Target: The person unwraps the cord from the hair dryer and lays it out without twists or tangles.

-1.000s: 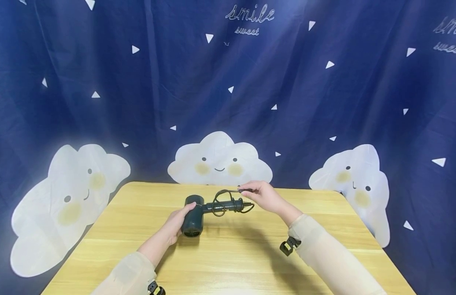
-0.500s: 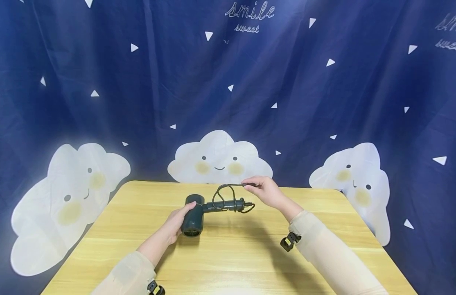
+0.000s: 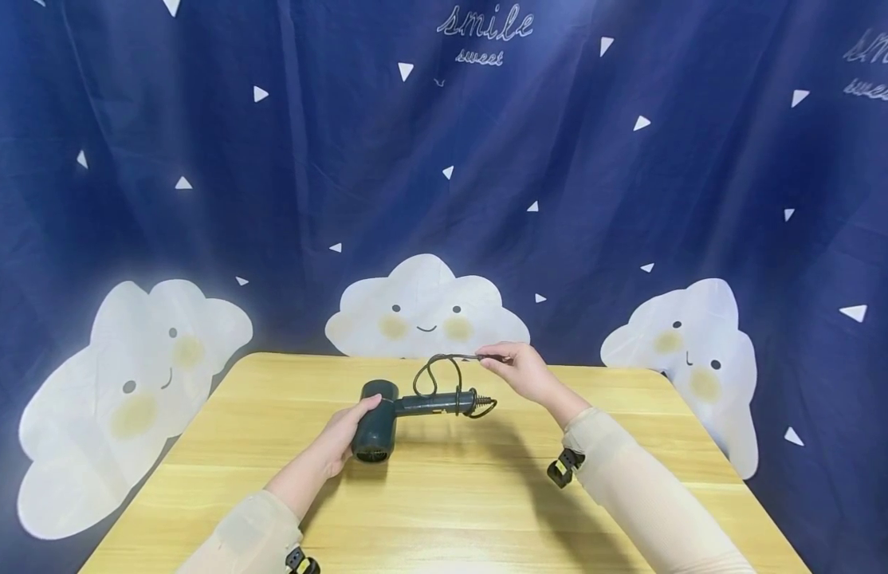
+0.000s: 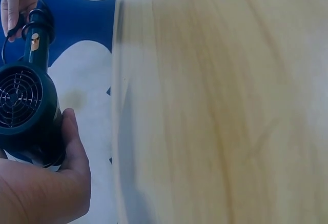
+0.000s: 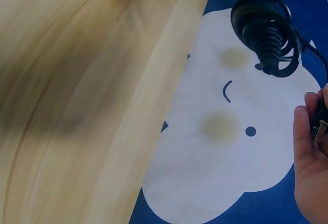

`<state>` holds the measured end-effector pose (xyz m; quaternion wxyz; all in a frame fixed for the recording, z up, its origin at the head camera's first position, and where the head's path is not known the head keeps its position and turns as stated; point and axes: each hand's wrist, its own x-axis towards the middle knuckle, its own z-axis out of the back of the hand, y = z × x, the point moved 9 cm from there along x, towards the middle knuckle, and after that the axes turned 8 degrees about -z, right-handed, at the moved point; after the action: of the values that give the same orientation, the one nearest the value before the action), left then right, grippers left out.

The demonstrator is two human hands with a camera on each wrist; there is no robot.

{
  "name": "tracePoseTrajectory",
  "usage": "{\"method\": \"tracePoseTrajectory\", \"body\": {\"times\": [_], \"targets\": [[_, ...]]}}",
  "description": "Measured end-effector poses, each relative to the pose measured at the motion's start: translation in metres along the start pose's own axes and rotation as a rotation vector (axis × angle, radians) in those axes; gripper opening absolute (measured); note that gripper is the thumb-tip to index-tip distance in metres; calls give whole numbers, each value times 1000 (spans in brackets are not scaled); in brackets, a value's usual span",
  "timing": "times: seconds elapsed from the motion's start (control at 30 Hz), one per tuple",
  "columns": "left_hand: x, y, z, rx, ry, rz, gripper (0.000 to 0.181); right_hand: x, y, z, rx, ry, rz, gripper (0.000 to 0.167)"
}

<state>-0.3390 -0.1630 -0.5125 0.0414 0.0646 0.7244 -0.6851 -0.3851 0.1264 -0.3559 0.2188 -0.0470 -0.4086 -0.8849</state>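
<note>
- Left hand (image 3: 337,440): fingers and thumb clamp around hair dryer (image 3: 375,430).
- Right hand (image 3: 523,373): fingers pinch plug (image 5: 319,117).
- Cord (image 3: 449,356) loops around handle (image 3: 418,405), runs to plug.

A deep-blue fabric curtain (image 3: 573,175) hanging in soft vertical folds fills the background, scattered with small white triangles (image 3: 405,72) and printed near the top with thin white cursive lettering (image 3: 485,22) reading "smile sweet", repeated, cut off, at the right edge. Three big white smiling clouds (image 3: 426,291) with yellowish cheeks stand left, centre and right on its lower part, behind a pale yellow wood-grain table (image 3: 430,510) with rounded far corners and a glossy sheen nearest the viewer.
</note>
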Motion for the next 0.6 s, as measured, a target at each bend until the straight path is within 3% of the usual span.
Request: {"method": "tracePoseTrajectory", "body": {"times": [0.6], "targets": [[1, -2, 2, -13, 28, -9, 76, 1, -17, -8, -7, 13, -1, 24]]}}
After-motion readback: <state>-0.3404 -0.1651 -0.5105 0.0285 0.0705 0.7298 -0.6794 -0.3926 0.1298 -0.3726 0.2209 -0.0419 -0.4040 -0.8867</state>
